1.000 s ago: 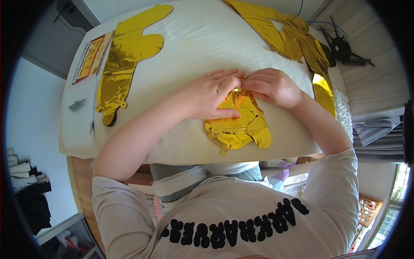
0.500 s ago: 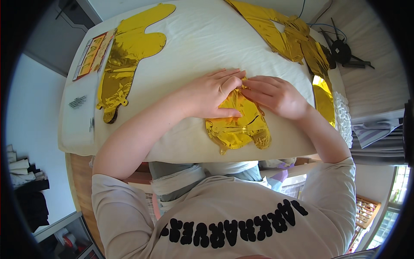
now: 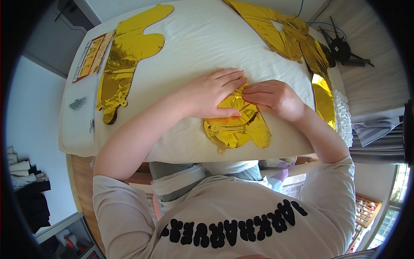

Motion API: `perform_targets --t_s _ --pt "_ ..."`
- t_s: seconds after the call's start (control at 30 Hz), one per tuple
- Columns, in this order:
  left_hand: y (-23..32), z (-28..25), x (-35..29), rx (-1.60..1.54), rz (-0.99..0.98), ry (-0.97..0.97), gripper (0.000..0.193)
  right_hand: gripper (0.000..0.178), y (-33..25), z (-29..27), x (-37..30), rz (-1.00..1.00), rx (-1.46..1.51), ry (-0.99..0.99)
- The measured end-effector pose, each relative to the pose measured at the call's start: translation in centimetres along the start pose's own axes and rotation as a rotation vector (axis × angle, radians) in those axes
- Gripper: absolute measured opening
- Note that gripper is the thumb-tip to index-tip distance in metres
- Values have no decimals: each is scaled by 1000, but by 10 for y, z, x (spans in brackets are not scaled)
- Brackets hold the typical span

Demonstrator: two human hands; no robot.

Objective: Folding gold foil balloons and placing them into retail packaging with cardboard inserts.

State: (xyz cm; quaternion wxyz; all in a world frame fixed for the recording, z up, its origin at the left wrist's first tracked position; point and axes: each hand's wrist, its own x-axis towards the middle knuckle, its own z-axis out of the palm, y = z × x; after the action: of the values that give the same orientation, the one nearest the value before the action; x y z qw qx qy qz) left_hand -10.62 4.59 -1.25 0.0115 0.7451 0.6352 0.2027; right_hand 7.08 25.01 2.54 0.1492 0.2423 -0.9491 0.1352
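Gold, shiny foil balloon (image 3: pixel 236 130), limp and creased, with a rounded lower end and a lobe at its right, lies on the white cloth-covered table (image 3: pixel 196 47) in the head view. The work in hand looks like flattening or folding this foil, a judgement from how both hands press in on its narrow upper part. The next move seems to call for steady weight from the left hand (image 3: pixel 214 92) while the right hand (image 3: pixel 277 99) works the upper edge without tearing the thin film. Most of the foil spreads below the fingers, toward the person; its narrow top runs up between the two hands. The left fingers lie flat and nearly side by side, pointing up and rightward, with the thumb spread apart onto the foil. The right fingers are bent and pressed together, tips at the foil's right edge; their thumb is hidden, so whether they pinch it cannot be told.
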Motion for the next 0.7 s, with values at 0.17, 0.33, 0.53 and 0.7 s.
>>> perform_targets --t_s 0.17,0.33,0.53,0.7 --pt "-5 6 1 38 30 4 70 32 -3 -5 0 -28 18 -48" --pt "-5 6 3 39 17 -27 67 33 -4 -11 -4 -82 1 -83" --pt "-3 0 2 60 19 -58 78 29 -4 -4 -15 -46 77 -29" --pt "-2 -2 1 76 23 -82 91 27 -2 2 -20 -16 115 -21"
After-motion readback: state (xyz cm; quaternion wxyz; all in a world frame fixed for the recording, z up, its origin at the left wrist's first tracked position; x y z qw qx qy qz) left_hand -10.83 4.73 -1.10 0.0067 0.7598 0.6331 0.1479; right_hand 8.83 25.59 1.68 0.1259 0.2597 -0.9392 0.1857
